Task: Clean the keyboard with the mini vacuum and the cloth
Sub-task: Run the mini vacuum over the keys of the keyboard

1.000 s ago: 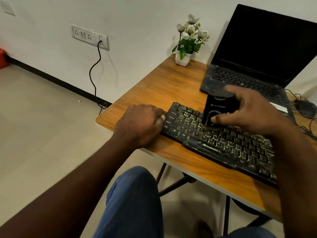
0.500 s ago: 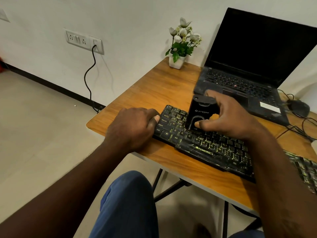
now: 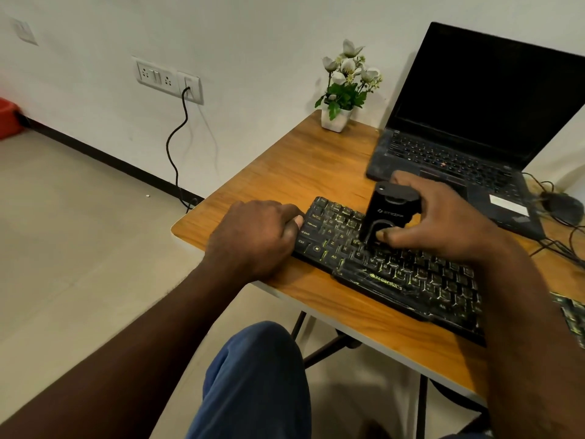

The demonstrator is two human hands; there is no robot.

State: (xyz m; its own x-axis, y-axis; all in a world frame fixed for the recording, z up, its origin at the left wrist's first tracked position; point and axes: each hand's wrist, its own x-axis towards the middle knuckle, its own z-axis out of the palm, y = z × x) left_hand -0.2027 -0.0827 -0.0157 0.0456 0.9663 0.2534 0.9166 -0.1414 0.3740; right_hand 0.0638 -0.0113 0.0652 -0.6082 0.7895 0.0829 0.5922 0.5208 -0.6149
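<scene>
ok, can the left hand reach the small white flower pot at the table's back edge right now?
Probably yes. The left hand holds the left end of the black keyboard; only bare wooden table lies between it and the white flower pot. It would have to release the keyboard.

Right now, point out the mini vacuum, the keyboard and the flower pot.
mini vacuum [image 3: 384, 213], head view, black front face.
keyboard [image 3: 387, 283], head view, front edge by the logo.
flower pot [image 3: 336, 120], head view, white pot's side.
</scene>
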